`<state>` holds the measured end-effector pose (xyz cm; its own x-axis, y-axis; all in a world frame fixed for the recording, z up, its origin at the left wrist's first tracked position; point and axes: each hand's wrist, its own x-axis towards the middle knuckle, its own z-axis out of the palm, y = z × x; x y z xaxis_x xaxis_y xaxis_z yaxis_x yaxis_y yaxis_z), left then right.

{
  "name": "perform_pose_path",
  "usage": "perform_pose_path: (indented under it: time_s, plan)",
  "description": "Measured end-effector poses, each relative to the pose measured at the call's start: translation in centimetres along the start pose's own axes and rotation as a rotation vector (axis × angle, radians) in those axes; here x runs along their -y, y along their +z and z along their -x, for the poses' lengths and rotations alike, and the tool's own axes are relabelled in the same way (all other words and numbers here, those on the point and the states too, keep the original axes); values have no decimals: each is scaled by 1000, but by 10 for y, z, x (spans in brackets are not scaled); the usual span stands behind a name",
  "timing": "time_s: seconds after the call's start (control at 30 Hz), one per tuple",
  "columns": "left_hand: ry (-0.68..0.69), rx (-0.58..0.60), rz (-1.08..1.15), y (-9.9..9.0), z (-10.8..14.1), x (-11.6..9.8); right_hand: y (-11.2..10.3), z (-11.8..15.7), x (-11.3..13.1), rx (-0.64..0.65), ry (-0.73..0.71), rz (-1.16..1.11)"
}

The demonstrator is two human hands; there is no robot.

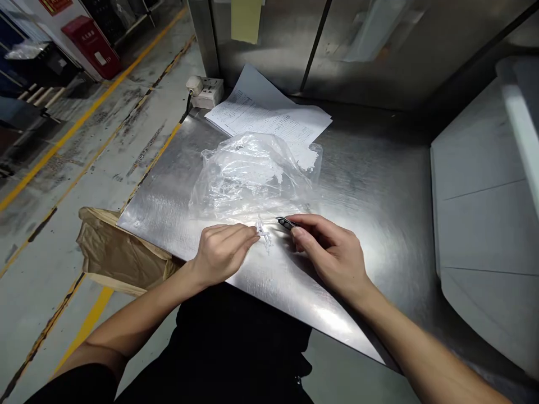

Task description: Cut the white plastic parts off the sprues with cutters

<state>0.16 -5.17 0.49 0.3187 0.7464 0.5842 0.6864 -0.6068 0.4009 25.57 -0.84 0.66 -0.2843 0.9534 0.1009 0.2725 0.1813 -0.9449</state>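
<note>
My left hand (225, 249) is closed in a pinch on a thin white branched plastic piece (263, 233), which sticks out to the right of the fingertips. In my right hand (332, 247) is a small black-and-silver hand tool (286, 223), gripped between thumb and fingers, its tip pointing left toward the white piece. A gap separates the tool from the piece; the tool's exact kind is hard to make out. Just beyond both hands lies a clear plastic bag (248, 174) with many small white pieces inside.
Printed papers (273, 115) lie behind the bag on the metal table (370, 185). A power strip (208, 92) with a plug sits at the table's far left corner. Below the left edge stands an open brown bag (126, 252). A grey panel (484, 224) is at the right.
</note>
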Motion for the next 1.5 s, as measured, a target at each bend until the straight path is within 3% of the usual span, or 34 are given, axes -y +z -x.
perform_pose_path:
  time_s: [0.17, 0.37, 0.47, 0.57, 0.67, 0.73, 0.8, 0.93, 1.03, 1.17, 1.33, 1.5]
  plan:
    - [-64, -32, 56, -2, -4, 0, 2, 1, 1, 3, -21, -15]
    - [-329, -198, 259, -2, 4, 6, 0, 2, 1, -4, -33, -31]
    - [-417, -193, 383, -1, 9, 9, -2, 3, 5, 10, 4, -118]
    - [-459, -183, 417, 0, 11, 11, -5, 6, 16, 178, 66, -302]
    - [-477, -186, 398, -1, 11, 13, -3, 13, 28, 496, 113, -439]
    - [-426, -190, 340, -2, 11, 13, 3, 19, 32, 660, 127, -445]
    - [-309, -207, 238, -5, 10, 14, 12, 24, 33, 721, 117, -394]
    - [-52, -225, -21, -15, 8, 19, 29, 29, 31, 677, 1, -279]
    - [20, -215, -106, -23, 6, 26, 37, 28, 31, 600, -70, -241]
    - [5, -186, -4, -27, -4, 40, 44, 19, 35, 510, -101, -159]
    - [-84, -116, 110, -16, -29, 62, 54, -6, 34, 430, -109, -104]
    - [-204, 32, 236, -5, -46, 72, 56, -19, 25, 277, -28, -266]
